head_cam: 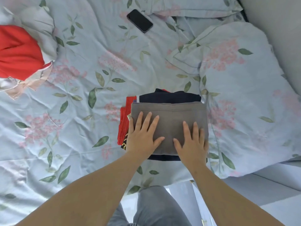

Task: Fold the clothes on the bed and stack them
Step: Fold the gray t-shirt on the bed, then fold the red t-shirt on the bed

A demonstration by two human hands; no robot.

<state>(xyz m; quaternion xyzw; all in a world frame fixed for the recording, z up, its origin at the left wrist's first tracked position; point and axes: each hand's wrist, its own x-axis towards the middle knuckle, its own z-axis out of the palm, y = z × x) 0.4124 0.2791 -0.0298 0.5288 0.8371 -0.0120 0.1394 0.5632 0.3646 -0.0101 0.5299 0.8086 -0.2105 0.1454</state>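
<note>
A person's left hand (143, 136) and right hand (191, 142) lie flat, fingers straight and spread, pressing on a folded grey garment (169, 116) without gripping it. The garment tops a stack of folded clothes, with a navy piece (177, 96) and a red piece (124, 124) showing beneath, near the bed's (78, 111) front edge, on a floral cover. Unfolded red clothing (17, 51) lies at the left edge, well apart. A black phone (139, 20) rests toward the far edge.
</note>
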